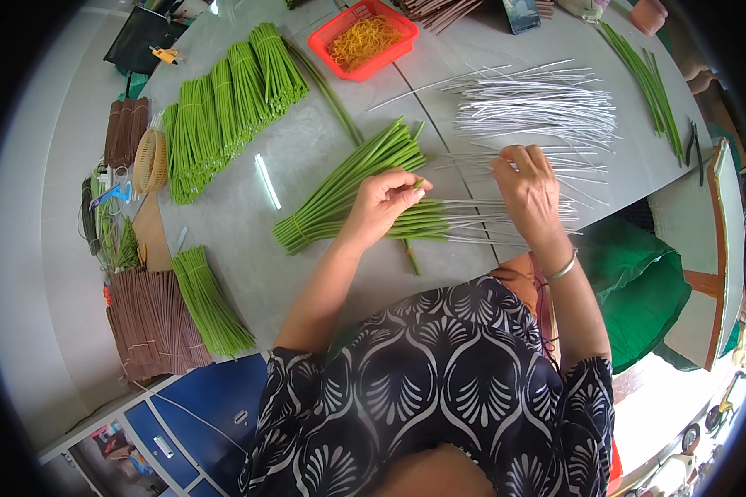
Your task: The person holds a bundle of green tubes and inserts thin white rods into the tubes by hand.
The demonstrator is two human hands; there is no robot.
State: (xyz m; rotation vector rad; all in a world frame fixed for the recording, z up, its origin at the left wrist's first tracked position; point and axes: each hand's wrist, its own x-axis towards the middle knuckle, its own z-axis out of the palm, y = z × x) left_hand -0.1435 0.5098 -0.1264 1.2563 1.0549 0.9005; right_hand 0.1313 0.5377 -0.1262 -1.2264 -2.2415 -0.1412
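My left hand [385,203] is closed in a pinch on a green stem [420,184], whose tip shows between thumb and forefinger. It hovers over a fanned bundle of green stems [323,199], banded near its left end. Silver wires [472,217] stick out from the right ends of some of these stems. My right hand [528,186] is closed too, thumb and fingertips together, over loose silver wires [574,157]; what lies in its pinch is too fine to make out. Beyond it lies a larger pile of silver wires [535,103].
Banded green bundles [232,95] line the far left; another green bundle [211,298] lies near left by brown stems [153,319]. A red basket [362,41] holds yellow rubber bands. Pliers [695,153] and loose green stems [651,91] lie right; a green bag [638,290] stands near right.
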